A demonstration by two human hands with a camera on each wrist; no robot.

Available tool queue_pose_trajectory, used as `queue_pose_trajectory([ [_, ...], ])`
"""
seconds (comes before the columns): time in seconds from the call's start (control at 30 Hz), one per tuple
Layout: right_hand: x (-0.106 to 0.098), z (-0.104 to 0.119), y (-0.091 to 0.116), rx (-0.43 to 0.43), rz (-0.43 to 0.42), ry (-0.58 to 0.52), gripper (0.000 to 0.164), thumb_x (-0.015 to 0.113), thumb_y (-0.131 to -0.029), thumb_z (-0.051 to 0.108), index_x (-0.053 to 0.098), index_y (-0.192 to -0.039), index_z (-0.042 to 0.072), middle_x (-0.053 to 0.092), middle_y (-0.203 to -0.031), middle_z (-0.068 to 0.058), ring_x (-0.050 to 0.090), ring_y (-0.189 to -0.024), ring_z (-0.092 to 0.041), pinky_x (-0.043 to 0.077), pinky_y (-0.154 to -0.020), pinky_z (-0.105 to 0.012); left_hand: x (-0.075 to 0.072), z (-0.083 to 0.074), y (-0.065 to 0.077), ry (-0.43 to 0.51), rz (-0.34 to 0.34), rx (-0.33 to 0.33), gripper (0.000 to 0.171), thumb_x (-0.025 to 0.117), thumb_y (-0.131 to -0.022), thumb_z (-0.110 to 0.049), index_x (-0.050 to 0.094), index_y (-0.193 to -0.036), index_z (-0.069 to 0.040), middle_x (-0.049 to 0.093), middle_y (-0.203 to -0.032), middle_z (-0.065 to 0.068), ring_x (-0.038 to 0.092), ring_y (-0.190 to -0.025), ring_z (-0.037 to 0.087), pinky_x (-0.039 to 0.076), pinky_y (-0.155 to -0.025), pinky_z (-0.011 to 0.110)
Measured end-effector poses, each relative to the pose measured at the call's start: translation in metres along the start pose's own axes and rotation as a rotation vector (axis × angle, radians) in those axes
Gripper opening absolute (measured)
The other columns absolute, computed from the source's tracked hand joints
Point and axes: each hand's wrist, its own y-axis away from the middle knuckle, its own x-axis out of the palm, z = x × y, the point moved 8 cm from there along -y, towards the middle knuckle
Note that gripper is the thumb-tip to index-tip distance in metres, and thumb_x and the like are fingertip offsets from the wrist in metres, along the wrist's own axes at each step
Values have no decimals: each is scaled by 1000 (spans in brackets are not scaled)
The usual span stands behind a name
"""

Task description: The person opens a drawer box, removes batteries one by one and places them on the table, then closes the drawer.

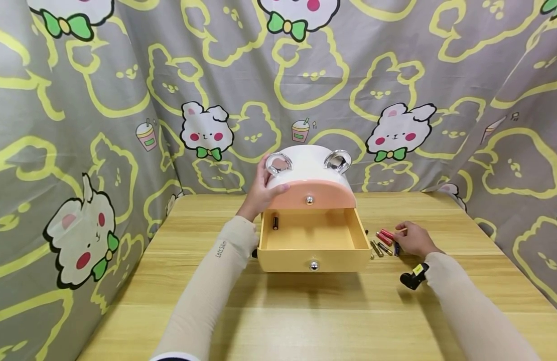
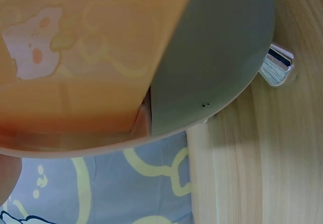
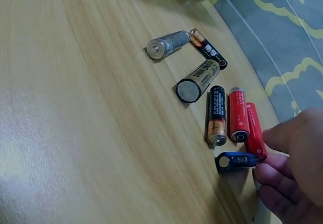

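A white drawer box (image 1: pixel 305 163) with silver ears and a peach upper drawer (image 1: pixel 310 193) stands on the table. Its yellow lower drawer (image 1: pixel 314 259) is pulled out, with one black battery (image 1: pixel 275 223) inside at the left. My left hand (image 1: pixel 260 189) holds the box's upper left side, thumb toward the front. To the right of the box, my right hand (image 1: pixel 414 239) pinches the end of a red battery (image 3: pixel 256 130) between thumb and fingers. Beside it lie a second red battery (image 3: pixel 238 114), a blue battery (image 3: pixel 236 160) and a black-and-copper battery (image 3: pixel 217 115).
Farther along the table lie two thicker gold-grey batteries, one of them a battery with a flat end (image 3: pixel 198 81), and another small black-and-copper battery (image 3: pixel 208 48). A patterned curtain (image 1: pixel 256 75) hangs behind the wooden table (image 1: pixel 305 321) and at both sides.
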Motion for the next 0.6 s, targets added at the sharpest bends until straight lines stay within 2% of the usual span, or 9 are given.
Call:
queue_pose_trajectory([
  [0.17, -1, 1, 1, 11, 29, -28, 40, 57, -94, 16, 49, -119, -14, 63, -97, -24, 60, -79, -28, 47, -62, -32, 1, -1, 0, 3, 2, -9, 96, 70, -80, -1, 10, -153, -18, 42, -142, 18, 45, -121, 21, 35, -104, 31],
  [0.43, -11, 8, 0, -22, -25, -16, 38, 58, -94, 18, 51, -118, -11, 63, -96, -20, 60, -80, -28, 47, -66, -34, 2, -2, 0, -1, 12, -39, 97, 68, -82, 3, 5, -154, -15, 37, -146, 21, 41, -126, 22, 32, -106, 32],
  [0.6, -16, 20, -1, -36, -40, -28, 37, 55, -96, 20, 52, -119, -8, 62, -102, -20, 60, -84, -29, 47, -68, -37, 6, -19, 6, 7, 20, -45, 95, 66, -81, 6, 5, -153, -8, 35, -147, 24, 40, -126, 24, 32, -106, 33],
])
